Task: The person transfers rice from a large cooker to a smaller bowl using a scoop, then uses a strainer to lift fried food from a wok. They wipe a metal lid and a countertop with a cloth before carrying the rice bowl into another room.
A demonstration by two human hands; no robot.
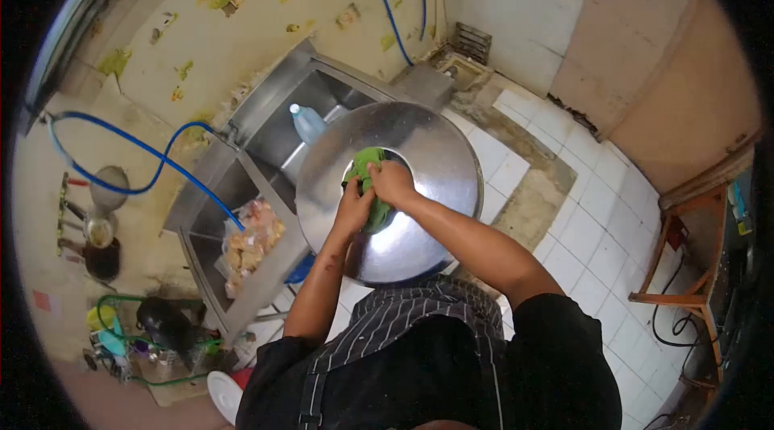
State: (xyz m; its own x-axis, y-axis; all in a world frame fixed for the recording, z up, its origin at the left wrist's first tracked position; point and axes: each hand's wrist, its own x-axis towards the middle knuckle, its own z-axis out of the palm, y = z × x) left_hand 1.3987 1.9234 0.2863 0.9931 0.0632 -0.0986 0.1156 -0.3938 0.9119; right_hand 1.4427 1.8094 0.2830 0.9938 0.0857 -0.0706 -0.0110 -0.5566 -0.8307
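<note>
A wide, round, shiny steel piece [334, 140], like a big shallow bowl or lid, sits in front of my body at the sink's edge. Over its centre, both hands grip a bunched green cloth [377, 222]. My left hand [353, 206] is closed on the cloth's left side, fingers curled. Just to the right and slightly higher, my right hand [393, 182] is closed around the cloth's upper part. The hands and cloth hide part of the dark-edged middle of the steel piece.
A steel double sink [266, 136] runs along the left wall, holding a plastic bottle [309, 124] and a bag of food pieces [251, 245]. A blue hose [193, 176] hangs into it. Lower left stands a rack [173, 353]; at right, a wooden stand [673, 299].
</note>
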